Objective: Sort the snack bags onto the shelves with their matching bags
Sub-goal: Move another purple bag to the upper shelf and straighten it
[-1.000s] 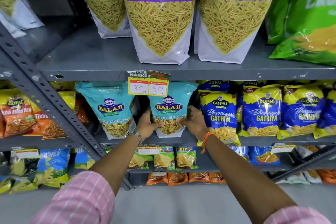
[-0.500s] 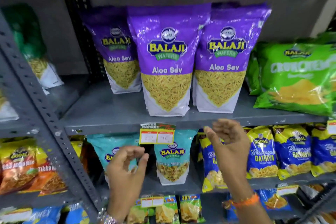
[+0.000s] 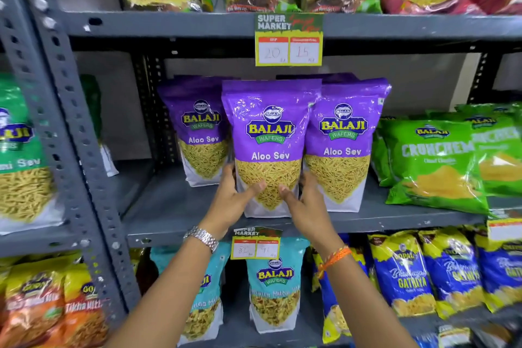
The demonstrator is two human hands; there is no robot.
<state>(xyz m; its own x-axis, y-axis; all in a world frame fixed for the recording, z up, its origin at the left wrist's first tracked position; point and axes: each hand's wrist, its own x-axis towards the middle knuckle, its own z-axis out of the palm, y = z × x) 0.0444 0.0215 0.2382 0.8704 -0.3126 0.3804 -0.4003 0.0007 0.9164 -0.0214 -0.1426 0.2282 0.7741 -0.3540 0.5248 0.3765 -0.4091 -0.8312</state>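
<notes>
Both hands grip the middle purple bag (image 3: pixel 271 133), printed "BALAJI WAFERS Aloo Sev": left hand (image 3: pixel 230 200) on its lower left side, right hand (image 3: pixel 306 206) on its lower right, thumbs across the front. The bag stands upright at the front edge of the grey metal shelf (image 3: pixel 175 206), between two matching purple bags (image 3: pixel 343 135), touching the right one. Green "CRUNCHEM" bags (image 3: pixel 432 161) lie toward the shelf's right end. A "SUPER MARKET" price tag (image 3: pixel 288 39) on the shelf edge above reads 20 and 14. On the shelf below stand teal Balaji bags (image 3: pixel 275 285) and blue-yellow "GATHIYA" bags (image 3: pixel 406 274). Grey wall behind.
</notes>
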